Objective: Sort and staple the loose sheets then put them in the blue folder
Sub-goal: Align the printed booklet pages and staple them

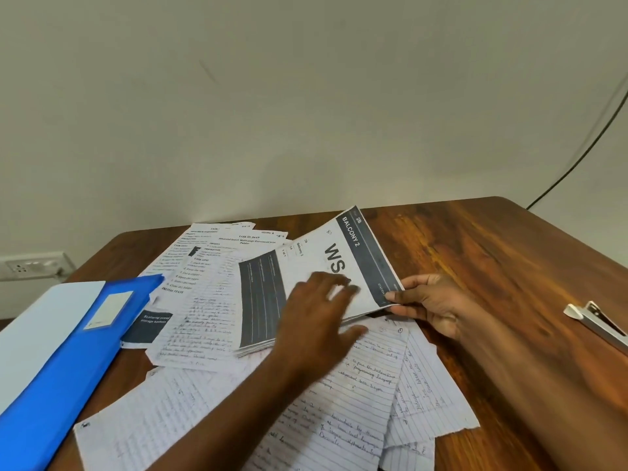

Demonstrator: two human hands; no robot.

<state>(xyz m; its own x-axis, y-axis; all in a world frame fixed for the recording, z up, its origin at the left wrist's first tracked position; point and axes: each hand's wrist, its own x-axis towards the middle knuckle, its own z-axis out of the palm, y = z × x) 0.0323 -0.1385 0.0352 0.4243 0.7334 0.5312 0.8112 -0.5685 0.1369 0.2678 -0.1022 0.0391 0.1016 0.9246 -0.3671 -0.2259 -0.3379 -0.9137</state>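
**Hands on the printed stack, mid-table**

R hand [431, 304] is pinching the near-right corner of a printed stack [306, 283], thumb on top, w/ the top sheet reading "BALCONY 2". L hand [317, 312] is lying flat on that stack, fingers spread & blurred. Stack is sitting on loose handwritten sheets [339, 385] strewn across the wooden table [492, 253]; typed pages [221, 253] are lying behind. Blue folder [68, 362] is lying at the L edge, overlapping some papers. Stapler [598, 326] is resting far R, well apart from both hands.

Office: wooden desk [492, 253], papers [210, 321], stapler [598, 322].
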